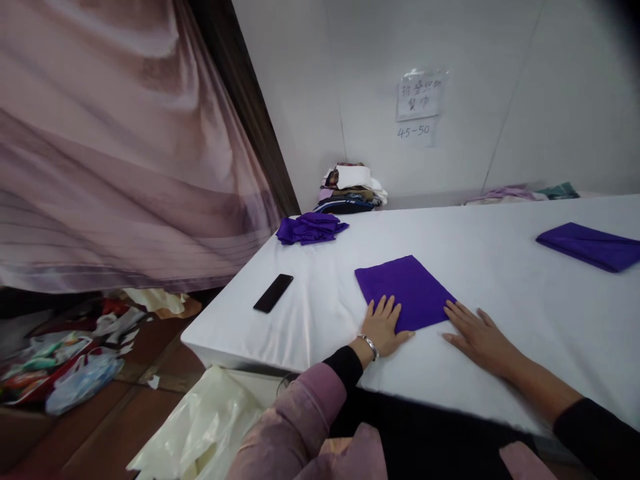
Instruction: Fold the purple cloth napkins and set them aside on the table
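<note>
A purple cloth napkin (407, 287), folded into a flat square, lies on the white-covered table (320, 293) in front of me. My left hand (384, 327) rests flat on its near left edge, fingers spread. At the napkin's right corner, the fingertips of my right hand (475, 333) touch the fabric while the palm lies over the white cover. Both hands are open. Toward the far left sits a crumpled heap of purple cloth (313, 228). A folded purple cloth (590, 245) lies at the far right.
A black phone (273, 293) lies on the table's left part. Behind the table are stacked clothes (350, 188) and a wall with a handwritten paper sign (419, 97). A pink curtain (125, 147) hangs at the left. A pale plastic bag (200, 427) stands below the near edge.
</note>
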The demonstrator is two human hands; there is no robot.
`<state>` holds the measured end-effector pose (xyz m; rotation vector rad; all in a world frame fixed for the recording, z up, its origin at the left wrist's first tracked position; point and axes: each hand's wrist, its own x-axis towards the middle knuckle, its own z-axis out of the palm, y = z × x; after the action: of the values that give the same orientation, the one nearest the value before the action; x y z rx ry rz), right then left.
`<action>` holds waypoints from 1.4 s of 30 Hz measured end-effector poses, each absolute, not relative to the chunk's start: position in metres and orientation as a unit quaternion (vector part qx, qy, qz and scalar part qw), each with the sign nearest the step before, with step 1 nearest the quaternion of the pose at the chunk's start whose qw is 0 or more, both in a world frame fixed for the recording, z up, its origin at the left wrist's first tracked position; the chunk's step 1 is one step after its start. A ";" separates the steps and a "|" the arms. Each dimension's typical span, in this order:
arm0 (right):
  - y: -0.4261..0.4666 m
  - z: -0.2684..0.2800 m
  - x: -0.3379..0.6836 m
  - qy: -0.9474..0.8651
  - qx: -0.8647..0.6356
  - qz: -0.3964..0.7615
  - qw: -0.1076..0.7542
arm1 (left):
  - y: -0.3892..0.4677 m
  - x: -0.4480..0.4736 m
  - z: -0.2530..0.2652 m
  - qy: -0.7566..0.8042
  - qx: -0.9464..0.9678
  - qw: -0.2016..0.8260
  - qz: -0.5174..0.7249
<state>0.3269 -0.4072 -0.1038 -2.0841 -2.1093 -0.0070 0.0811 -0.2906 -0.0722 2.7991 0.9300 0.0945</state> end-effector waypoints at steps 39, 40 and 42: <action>-0.399 -0.097 0.332 -0.711 -0.700 0.024 0.056 | -0.201 0.087 -0.076 0.495 0.864 0.096 0.016; -0.396 -0.093 0.328 -0.711 -0.700 0.025 0.060 | -0.201 0.087 -0.077 0.494 0.864 0.094 0.014; -0.384 -0.082 0.312 -0.720 -0.689 0.021 0.077 | -0.202 0.087 -0.077 0.493 0.865 0.090 0.011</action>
<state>0.3121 -0.3838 -0.0817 -2.0659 -2.1579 0.0624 0.0872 -0.2018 -0.0769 2.5721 1.4653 0.0328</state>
